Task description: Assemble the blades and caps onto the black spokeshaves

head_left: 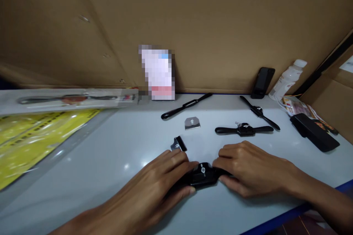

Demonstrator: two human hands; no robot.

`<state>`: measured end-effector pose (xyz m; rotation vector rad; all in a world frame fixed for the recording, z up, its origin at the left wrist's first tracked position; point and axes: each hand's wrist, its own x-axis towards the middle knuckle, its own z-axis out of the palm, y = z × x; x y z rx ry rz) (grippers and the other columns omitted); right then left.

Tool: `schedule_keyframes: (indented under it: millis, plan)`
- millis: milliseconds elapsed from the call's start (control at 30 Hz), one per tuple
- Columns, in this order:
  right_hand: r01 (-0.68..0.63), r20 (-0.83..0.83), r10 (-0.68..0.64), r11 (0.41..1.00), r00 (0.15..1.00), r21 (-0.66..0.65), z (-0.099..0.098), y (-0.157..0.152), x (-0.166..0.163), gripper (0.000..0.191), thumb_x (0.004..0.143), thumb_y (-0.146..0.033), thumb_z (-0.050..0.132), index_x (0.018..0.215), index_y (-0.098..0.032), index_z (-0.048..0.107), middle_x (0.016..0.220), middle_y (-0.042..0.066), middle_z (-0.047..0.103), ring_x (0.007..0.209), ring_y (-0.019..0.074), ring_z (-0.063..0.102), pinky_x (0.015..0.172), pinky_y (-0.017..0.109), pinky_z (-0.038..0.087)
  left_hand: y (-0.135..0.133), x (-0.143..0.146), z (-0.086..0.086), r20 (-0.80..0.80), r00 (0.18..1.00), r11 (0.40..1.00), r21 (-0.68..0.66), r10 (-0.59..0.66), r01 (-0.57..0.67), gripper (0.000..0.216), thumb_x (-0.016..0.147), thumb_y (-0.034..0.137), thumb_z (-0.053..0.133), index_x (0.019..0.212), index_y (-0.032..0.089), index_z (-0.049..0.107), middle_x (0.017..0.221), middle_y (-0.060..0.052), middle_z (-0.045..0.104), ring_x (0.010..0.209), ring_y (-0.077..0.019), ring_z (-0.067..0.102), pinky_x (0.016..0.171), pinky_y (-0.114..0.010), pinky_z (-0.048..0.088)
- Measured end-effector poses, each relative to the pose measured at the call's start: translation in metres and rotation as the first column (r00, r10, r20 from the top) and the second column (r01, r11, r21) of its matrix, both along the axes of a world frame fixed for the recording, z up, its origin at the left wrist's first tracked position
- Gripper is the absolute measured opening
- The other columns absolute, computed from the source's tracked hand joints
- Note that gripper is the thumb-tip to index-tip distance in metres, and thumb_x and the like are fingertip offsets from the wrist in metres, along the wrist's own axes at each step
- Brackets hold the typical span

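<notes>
A black spokeshave lies across the front of the table between my hands, a silver screw showing on its middle. My left hand is closed round its left handle, the thumb near the body. Fingers of my right hand grip the opposite handle; both handles are largely covered. Just beyond my left hand sits a small metal clamping piece with a dark edge. Farther back is a flat steel blade with a slot. Behind it rests a bare black spokeshave body with an opening in its middle.
Two assembled spokeshaves, one nearer and one farther, lie at right. Beyond them are a black phone, a bottle and a black block-like object. Yellow plastic-covered material and a packaged tool occupy the left. Cardboard walls the back.
</notes>
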<state>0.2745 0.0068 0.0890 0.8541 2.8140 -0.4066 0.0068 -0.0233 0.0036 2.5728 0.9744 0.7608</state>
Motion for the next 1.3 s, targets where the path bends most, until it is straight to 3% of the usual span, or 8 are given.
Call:
schedule_keyframes:
  millis: [233, 367, 567, 833, 1033, 1300]
  plan:
    - [-0.042, 0.060, 0.039, 0.997, 0.997, 0.058, 0.001, -0.003, 0.000, 0.012, 0.100, -0.018, 0.066, 0.109, -0.014, 0.074, 0.100, 0.007, 0.075, 0.090, 0.0232, 0.070, 0.065, 0.036, 0.038, -0.001, -0.003, -0.005, -0.019, 1.000, 1.000, -0.018, 0.019, -0.019, 0.019, 0.104, 0.023, 0.066, 0.123, 0.023, 0.070, 0.106, -0.005, 0.071, 0.091, -0.0224, 0.068, 0.078, -0.033, 0.057]
    - [-0.039, 0.064, 0.035, 0.997, 0.997, 0.060, -0.001, -0.002, 0.000, 0.010, 0.101, -0.019, 0.067, 0.105, -0.015, 0.075, 0.097, 0.007, 0.074, 0.087, 0.0223, 0.068, 0.065, 0.035, 0.037, -0.004, 0.000, -0.005, -0.011, 0.999, 0.997, 0.068, 0.049, -0.048, 0.015, 0.112, 0.029, 0.055, 0.115, 0.022, 0.067, 0.103, -0.006, 0.071, 0.089, -0.0241, 0.067, 0.077, -0.036, 0.056]
    - [-0.042, -0.001, 0.042, 0.995, 0.999, 0.087, -0.004, -0.004, 0.000, 0.009, 0.102, -0.021, 0.069, 0.103, -0.013, 0.073, 0.091, 0.007, 0.075, 0.083, 0.0214, 0.067, 0.066, 0.035, 0.038, 0.002, 0.004, 0.011, -0.069, 0.998, 0.974, 0.226, -0.013, 0.028, 0.024, 0.117, 0.029, 0.046, 0.112, 0.020, 0.068, 0.096, -0.005, 0.075, 0.086, -0.0248, 0.069, 0.075, -0.039, 0.057]
    - [-0.058, 0.009, 0.058, 0.991, 0.998, 0.123, -0.003, -0.004, 0.000, 0.006, 0.103, -0.019, 0.067, 0.104, -0.014, 0.071, 0.094, 0.007, 0.076, 0.087, 0.0219, 0.068, 0.062, 0.035, 0.035, 0.000, 0.002, 0.006, -0.032, 0.999, 0.974, 0.228, 0.007, 0.001, 0.021, 0.114, 0.026, 0.050, 0.110, 0.020, 0.069, 0.094, -0.004, 0.075, 0.083, -0.0236, 0.067, 0.076, -0.037, 0.056]
    - [-0.064, 0.033, 0.060, 0.989, 0.998, 0.131, -0.003, -0.002, -0.001, 0.003, 0.102, -0.017, 0.067, 0.103, -0.015, 0.070, 0.093, 0.007, 0.076, 0.085, 0.0210, 0.067, 0.060, 0.035, 0.030, 0.001, 0.003, 0.012, -0.061, 0.998, 0.946, 0.320, -0.031, 0.049, 0.023, 0.115, 0.021, 0.048, 0.109, 0.018, 0.069, 0.090, -0.003, 0.074, 0.081, -0.0224, 0.067, 0.076, -0.037, 0.055]
    - [-0.079, 0.062, 0.069, 0.979, 0.996, 0.188, -0.007, -0.006, -0.001, 0.012, 0.106, -0.023, 0.065, 0.109, -0.014, 0.071, 0.098, 0.009, 0.076, 0.089, 0.0239, 0.070, 0.062, 0.036, 0.036, -0.002, 0.002, -0.001, -0.027, 0.999, 0.983, 0.185, 0.022, -0.017, 0.019, 0.112, 0.025, 0.053, 0.108, 0.021, 0.072, 0.094, -0.005, 0.075, 0.083, -0.0234, 0.067, 0.076, -0.038, 0.056]
